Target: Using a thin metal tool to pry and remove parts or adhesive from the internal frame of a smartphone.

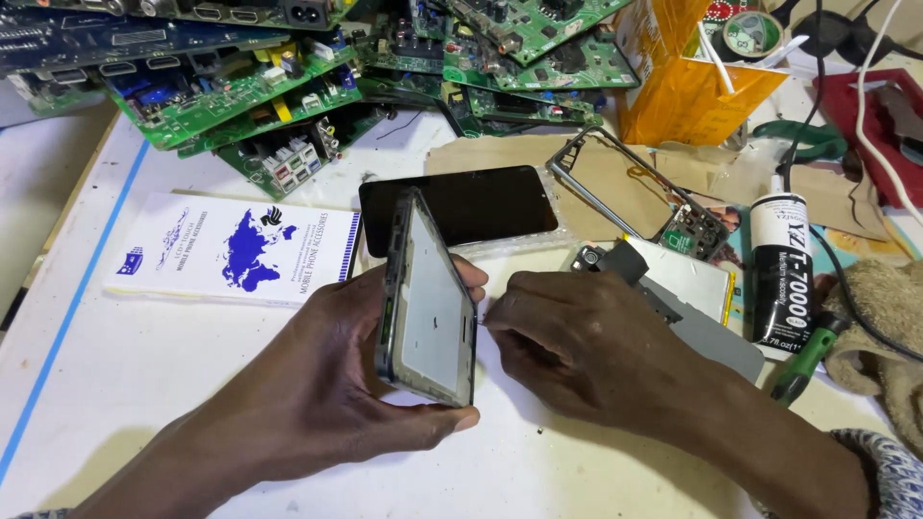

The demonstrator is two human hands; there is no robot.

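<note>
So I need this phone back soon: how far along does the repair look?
Done: the phone is stripped. A black screen panel, a bare metal frame and a battery lie apart on the table. In hand: the left hand holds the phone housing tilted on edge while the right hand works at its side. Left: nothing is refitted yet; the glue bottle stands capped.

- Phone frame [430,288], in the left hand [317,384]: dull grey metal rim, pale matt inner plate.
- Black screen panel [461,205]: glossy glass.
- Circuit boards [240,96], along the table's far edge: green, shiny solder points.
- White box [236,250]: smooth printed card.
- Glue tube [781,269]: glossy black plastic.
- Table [125,384]: white, scuffed, matt.
- Towel [885,327], at the right edge: rough beige cloth.
</note>
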